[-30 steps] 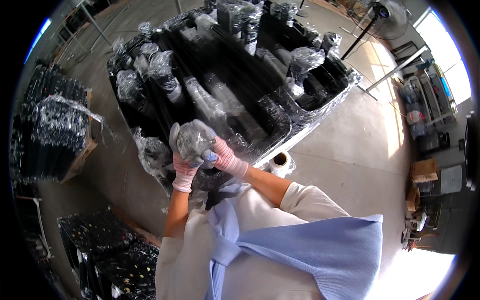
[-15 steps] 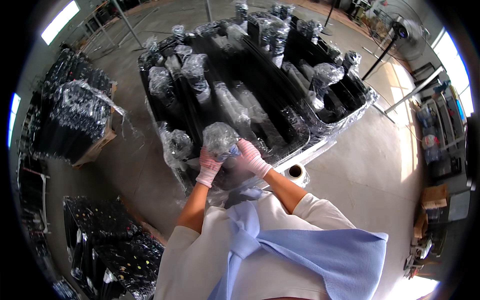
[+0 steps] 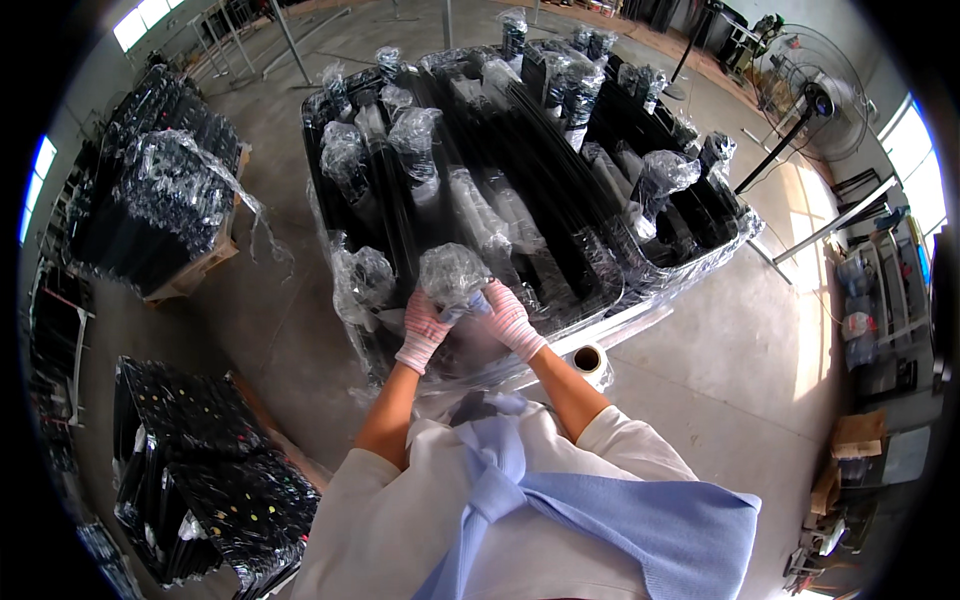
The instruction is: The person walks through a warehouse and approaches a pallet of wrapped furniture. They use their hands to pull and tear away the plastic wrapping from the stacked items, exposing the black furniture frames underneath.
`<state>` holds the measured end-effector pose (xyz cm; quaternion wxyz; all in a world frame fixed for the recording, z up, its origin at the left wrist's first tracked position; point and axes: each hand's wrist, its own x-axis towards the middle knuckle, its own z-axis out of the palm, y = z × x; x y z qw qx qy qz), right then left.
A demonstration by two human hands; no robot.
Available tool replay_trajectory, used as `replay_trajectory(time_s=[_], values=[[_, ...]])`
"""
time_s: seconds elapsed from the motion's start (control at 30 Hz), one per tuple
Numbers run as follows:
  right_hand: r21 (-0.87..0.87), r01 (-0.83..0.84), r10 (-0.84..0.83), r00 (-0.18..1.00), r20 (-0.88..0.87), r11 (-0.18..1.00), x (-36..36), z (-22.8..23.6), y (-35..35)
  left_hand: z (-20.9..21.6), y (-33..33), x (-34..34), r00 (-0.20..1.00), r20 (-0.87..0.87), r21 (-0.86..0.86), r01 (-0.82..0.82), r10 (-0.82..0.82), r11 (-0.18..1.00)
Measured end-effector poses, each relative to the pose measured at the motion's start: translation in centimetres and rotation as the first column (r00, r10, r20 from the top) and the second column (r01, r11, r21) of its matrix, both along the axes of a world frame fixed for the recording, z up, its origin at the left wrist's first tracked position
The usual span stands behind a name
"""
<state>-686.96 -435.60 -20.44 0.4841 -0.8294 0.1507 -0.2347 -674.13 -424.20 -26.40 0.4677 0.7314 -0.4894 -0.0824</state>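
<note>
The step in hand seems to be gripping a clear-wrapped bundle (image 3: 452,272) at the near end of a black frame (image 3: 619,284); the next move calls for an even two-handed hold. Its round top lies just beyond the fingers, between left hand (image 3: 425,322) and right hand (image 3: 508,312), both curled against its lower part, though film obscures how tightly.

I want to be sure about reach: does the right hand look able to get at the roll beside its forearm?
Probably yes: the roll is close by with its top uncovered, though the right hand is occupied at the plastic-wrapped bundle.
</note>
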Motion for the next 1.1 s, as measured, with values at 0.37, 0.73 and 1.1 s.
replay_trajectory(time_s=[0.37,0.73,1.1], values=[[0.001,0.013,-0.012,0.992,-0.128,1.000,0.0,-1.1,-0.1,4.5,0.5,-2.2,0.993,-0.095,-0.161,-0.089,0.074,0.983],[0.135,0.004,-0.006,1.000,0.011,0.991,1.6,-7.0,-1.3,4.3,0.5,-1.4,0.985,-0.151,0.003,-0.088,0.087,0.996],[0.087,0.003,0.000,0.999,-0.034,0.996,1.4,-5.9,-1.2,0.2,0.1,-0.5,0.991,0.004,-0.121,-0.134,0.135,0.984]])
